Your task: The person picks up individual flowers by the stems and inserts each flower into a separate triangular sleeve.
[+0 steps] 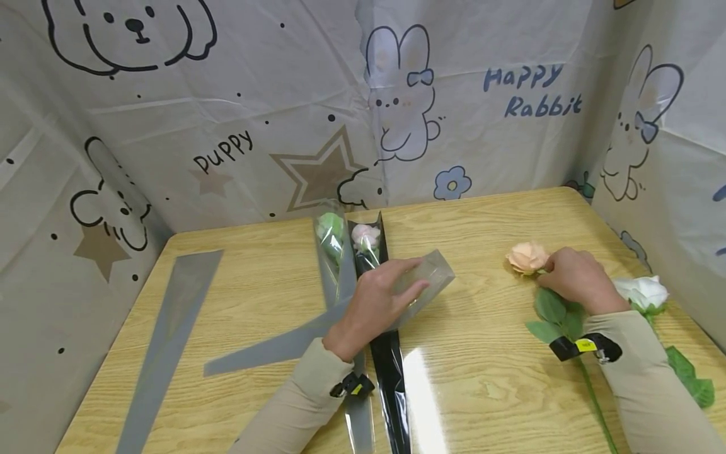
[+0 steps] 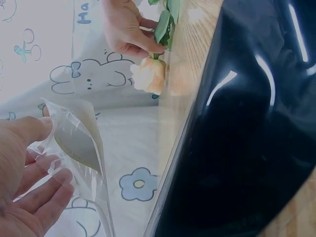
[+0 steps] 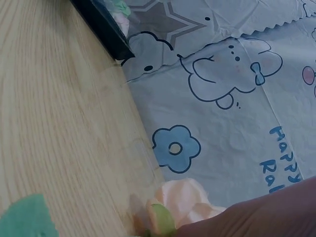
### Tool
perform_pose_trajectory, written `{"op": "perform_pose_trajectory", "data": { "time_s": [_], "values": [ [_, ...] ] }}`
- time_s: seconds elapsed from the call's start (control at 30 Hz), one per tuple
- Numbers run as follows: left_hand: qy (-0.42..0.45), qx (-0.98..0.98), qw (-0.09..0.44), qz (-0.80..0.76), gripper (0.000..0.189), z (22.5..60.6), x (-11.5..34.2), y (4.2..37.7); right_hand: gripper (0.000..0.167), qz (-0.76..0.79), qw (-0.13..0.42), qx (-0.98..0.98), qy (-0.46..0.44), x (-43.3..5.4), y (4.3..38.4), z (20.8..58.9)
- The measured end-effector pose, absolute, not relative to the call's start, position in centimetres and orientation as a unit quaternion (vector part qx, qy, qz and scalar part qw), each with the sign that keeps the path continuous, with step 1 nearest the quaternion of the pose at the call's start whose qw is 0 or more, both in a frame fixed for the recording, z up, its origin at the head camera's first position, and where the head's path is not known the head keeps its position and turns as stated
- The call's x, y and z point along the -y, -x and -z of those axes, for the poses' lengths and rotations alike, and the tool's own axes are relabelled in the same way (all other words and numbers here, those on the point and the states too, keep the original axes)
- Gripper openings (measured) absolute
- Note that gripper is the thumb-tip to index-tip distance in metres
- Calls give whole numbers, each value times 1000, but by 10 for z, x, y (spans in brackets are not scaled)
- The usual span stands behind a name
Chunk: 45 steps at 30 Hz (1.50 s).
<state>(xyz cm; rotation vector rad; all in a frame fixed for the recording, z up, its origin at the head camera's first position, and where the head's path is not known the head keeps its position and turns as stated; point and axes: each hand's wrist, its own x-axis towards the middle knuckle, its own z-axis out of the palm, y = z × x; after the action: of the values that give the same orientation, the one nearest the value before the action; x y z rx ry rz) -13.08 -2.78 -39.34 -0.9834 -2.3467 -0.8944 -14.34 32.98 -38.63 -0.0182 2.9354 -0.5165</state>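
My left hand [image 1: 371, 306] grips a clear and grey plastic flower sleeve [image 1: 433, 280] near its wide mouth, which gapes toward the right. In the left wrist view the thumb and fingers lie around the clear film [image 2: 91, 170]. The sleeve's narrow grey end slants left across two wrapped flowers. On the right, my right hand [image 1: 581, 280] pinches a peach artificial rose [image 1: 526, 258] just below its bloom. Its green leaves [image 1: 553, 309] and long stem trail toward the front edge. The right wrist view shows the peach petals [image 3: 180, 197] beside part of the hand.
A green flower [image 1: 331, 230] in a clear sleeve and a pale pink one [image 1: 365, 236] in a black sleeve [image 1: 388, 378] lie mid-table. Another grey sleeve [image 1: 170, 340] lies at the left. A white rose [image 1: 643, 292] lies at the right edge, beyond my right forearm.
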Motion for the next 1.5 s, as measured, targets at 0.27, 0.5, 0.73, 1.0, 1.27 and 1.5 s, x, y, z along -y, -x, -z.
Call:
{"op": "perform_pose_trajectory", "data": {
  "time_s": [0.27,0.5,0.73,1.0,1.27,1.5],
  "values": [
    [353,850,215,326,35,393,28,130,30,168,13,-986,17,-331,144,378],
    [351,852,205,330,36,393,27,130,31,203,-56,-977,-10,-325,137,363],
    [350,855,199,327,37,394,27,129,40,253,-154,-955,-24,-316,131,353],
    [354,854,201,324,37,395,27,130,45,370,-210,-902,-65,-310,120,338],
    [353,855,197,325,37,396,27,131,27,532,-251,-800,-119,-306,113,325],
    [352,857,192,323,38,397,27,129,31,691,-335,-634,-90,-309,114,322]
  ]
}}
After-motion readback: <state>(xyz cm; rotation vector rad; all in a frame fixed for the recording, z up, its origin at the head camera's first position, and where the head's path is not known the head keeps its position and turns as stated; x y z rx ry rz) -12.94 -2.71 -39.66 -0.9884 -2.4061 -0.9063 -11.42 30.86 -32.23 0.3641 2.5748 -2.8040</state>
